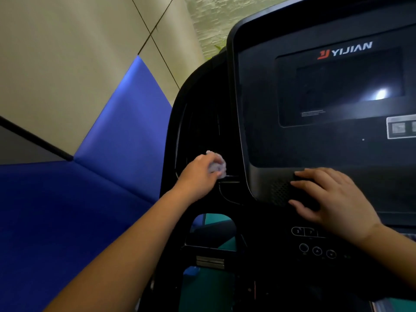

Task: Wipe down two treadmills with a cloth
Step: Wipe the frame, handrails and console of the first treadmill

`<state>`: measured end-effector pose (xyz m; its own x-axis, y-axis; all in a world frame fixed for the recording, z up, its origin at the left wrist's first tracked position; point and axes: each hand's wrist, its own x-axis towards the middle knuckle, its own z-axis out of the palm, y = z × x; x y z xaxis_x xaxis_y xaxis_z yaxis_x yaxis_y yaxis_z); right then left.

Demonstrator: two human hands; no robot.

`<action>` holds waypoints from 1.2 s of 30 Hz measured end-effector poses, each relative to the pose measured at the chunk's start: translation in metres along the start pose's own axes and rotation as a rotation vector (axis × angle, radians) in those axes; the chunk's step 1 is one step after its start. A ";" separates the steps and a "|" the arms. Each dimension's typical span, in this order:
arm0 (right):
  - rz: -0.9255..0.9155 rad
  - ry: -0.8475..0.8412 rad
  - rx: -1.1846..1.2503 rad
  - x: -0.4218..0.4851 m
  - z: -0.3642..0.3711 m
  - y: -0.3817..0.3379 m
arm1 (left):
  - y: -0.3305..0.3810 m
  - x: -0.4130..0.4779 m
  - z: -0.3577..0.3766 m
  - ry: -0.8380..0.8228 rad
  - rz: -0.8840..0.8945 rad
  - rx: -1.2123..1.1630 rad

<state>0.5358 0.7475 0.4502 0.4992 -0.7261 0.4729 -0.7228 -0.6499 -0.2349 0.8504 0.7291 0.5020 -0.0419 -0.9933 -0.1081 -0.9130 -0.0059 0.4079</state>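
The cloth [217,165] is a small pale wad, bunched in my left grip [198,174], whose fingers curl round it and press it into the dark recess on the treadmill [202,109] console, just left of the display panel. My right grip [333,199] holds nothing. It lies flat with fingers spread on the panel's lower edge, beside the speaker grille [279,192] and just above the control buttons [317,251].

I see three risks. The wad is small and the recess has ridges, so a snag could pull it loose and drop it through the open gap [211,230] below. If the bracing palm slides down, it may press a button. It may also leave smears on the glossy panel under the screen [337,86]. Beyond lies a blue padded wall [112,143]. Only one treadmill is in view.
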 end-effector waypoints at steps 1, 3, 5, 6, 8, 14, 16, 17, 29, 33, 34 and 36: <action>0.000 -0.006 0.009 0.000 0.000 0.001 | -0.011 -0.002 -0.005 -0.021 0.014 0.084; 0.001 -0.013 0.015 -0.001 0.000 0.003 | -0.033 -0.001 -0.014 -0.024 0.010 0.339; -0.004 -0.001 0.010 -0.001 0.001 0.004 | -0.040 0.002 -0.017 -0.024 0.020 0.487; -0.005 0.004 0.007 -0.002 0.001 0.004 | -0.038 0.004 -0.016 -0.032 0.009 0.481; -0.003 0.010 0.005 -0.002 0.002 0.003 | -0.027 0.008 -0.014 -0.055 -0.059 0.293; -0.014 0.009 0.004 -0.002 0.002 0.003 | -0.012 0.006 -0.020 -0.190 0.026 0.117; -0.011 0.010 0.009 -0.003 0.003 0.004 | -0.023 0.012 -0.028 -0.214 0.040 0.325; -0.010 0.010 0.009 -0.003 0.004 0.004 | -0.027 0.013 -0.031 -0.224 0.023 0.373; -0.017 -0.002 0.000 -0.003 0.003 0.003 | 0.015 -0.003 -0.010 -0.013 -0.005 -0.001; -0.024 -0.007 -0.001 -0.003 0.003 0.004 | 0.011 -0.011 -0.005 -0.123 0.017 -0.033; -0.026 -0.009 -0.005 -0.003 0.003 0.004 | 0.010 -0.009 -0.007 -0.114 -0.001 -0.110; -0.031 -0.012 -0.014 -0.003 0.003 0.004 | 0.018 -0.007 -0.003 -0.081 -0.014 -0.177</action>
<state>0.5334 0.7462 0.4452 0.5269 -0.7082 0.4699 -0.7135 -0.6690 -0.2081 0.8355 0.7361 0.5128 -0.0691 -0.9803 -0.1849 -0.8287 -0.0468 0.5578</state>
